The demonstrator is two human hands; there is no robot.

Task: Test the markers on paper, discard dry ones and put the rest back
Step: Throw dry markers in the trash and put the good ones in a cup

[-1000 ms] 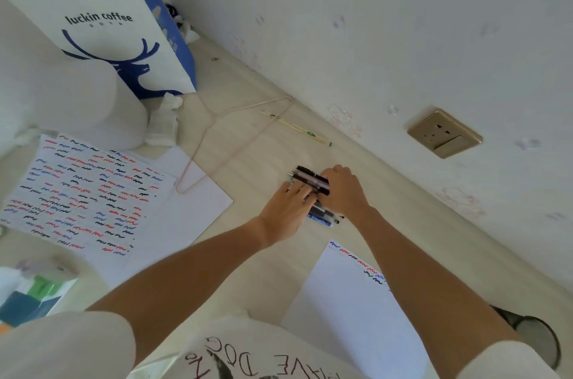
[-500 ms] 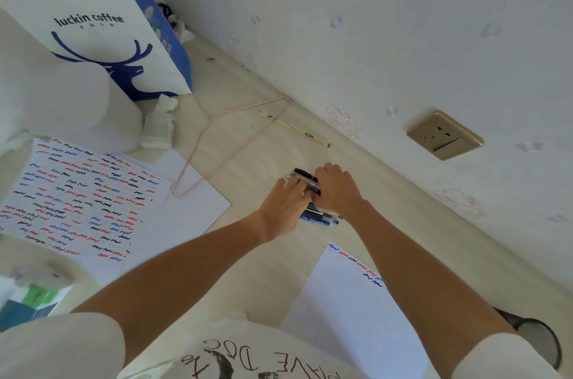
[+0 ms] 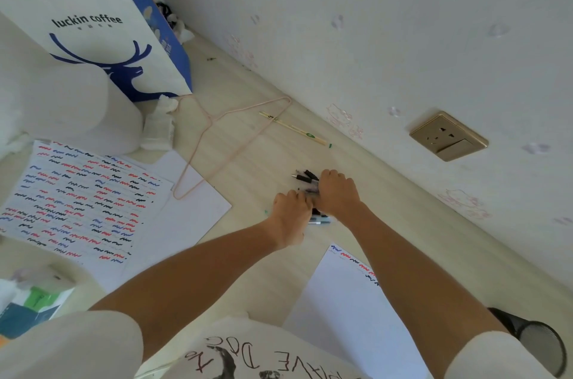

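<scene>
- Wall (image 3: 403,21) fills upper right w/ a gold socket (image 3: 448,136); pale wood floor (image 3: 248,118) runs diagonally below.
- Coffee bag (image 3: 93,37) upper left; scribbled test sheet (image 3: 77,201) mid-left, fresher paper (image 3: 350,301) lower centre.
- Markers (image 3: 305,177) bunched at centre.
- Our left hand (image 3: 291,217) & right hand (image 3: 338,195) both curl fingers round the bunch.
- Step, we reckon: gathering the batch. Next: pick one, uncap, scribble on paper.

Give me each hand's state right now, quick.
Left hand: fingers curled round the bundle of markers on the floor.
Right hand: fingers curled over the same bundle, gripping it from the other side.
</scene>
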